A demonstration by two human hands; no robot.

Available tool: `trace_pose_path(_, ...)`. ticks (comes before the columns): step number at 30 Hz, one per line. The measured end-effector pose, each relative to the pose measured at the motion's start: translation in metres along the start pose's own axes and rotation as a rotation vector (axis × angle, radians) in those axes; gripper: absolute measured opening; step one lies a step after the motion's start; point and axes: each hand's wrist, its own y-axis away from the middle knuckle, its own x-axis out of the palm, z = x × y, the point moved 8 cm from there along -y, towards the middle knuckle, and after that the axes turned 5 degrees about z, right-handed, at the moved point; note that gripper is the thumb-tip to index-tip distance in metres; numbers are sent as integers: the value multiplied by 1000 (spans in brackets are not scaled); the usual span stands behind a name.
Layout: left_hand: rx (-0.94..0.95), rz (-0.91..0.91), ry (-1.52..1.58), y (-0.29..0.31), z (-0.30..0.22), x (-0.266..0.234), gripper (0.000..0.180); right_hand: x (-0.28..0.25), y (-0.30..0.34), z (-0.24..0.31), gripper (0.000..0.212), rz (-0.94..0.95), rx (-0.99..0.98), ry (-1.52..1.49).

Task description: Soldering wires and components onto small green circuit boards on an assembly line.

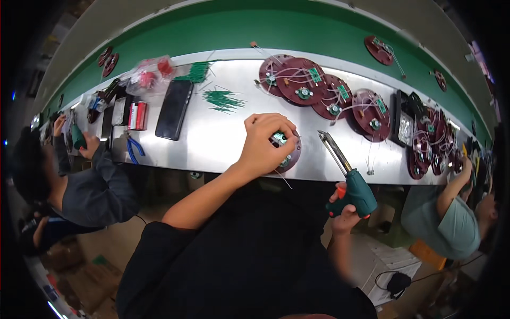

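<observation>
Bare bench (218, 141) left of disc (289, 154); discs (319, 85) crowd right.

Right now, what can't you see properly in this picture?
Head view:
- Dark red round circuit disc on the shiny metal bench: mostly covered by the left hand.
- Green pistol-shaped soldering gun: handle hidden by the right hand's grip.
- Small parts on the far row of discs: too small.
</observation>
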Motion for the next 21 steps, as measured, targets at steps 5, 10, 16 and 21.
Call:
trace_pose_path(5, -1, 55, -2, -2, -1, 9, 9, -9, 6, 0, 92, 4, 29, 36)
trace_pose_path(10, 7, 37, -23, 2, -1, 6, 11, -3, 4, 1, 90, 20, 17, 76)
trace_pose_path(16, 9, 16, -44, 1, -7, 3, 13, 1, 1, -13, 81, 120, 66, -7)
trace_pose_path(21, 9, 37, -37, 0, -5, 4, 14, 0, 0, -16, 78, 132, 69, -21)
